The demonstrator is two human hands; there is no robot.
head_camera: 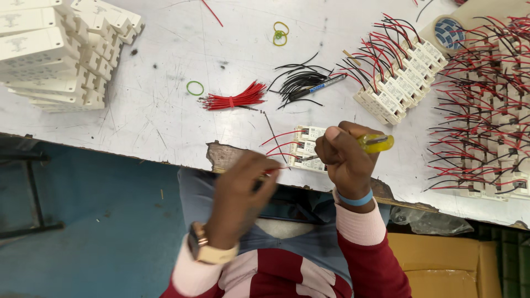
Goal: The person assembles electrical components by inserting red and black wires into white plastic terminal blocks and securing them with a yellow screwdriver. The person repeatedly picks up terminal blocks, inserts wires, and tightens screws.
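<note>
The small white plastic terminal block [307,148], boxy and ribbed, lay at the chipped edge of the scratched grey table [165,110]. The right hand [346,157] was closed around a screwdriver [369,144] with a clear yellow handle, its tip at the block's near side. The left hand [243,193], just left of the block, pinched a thin red wire [279,136] (blurred). Beyond the block lay one red wire bundle [234,100], one black wire bundle [298,80] and three rubber rings.
</note>
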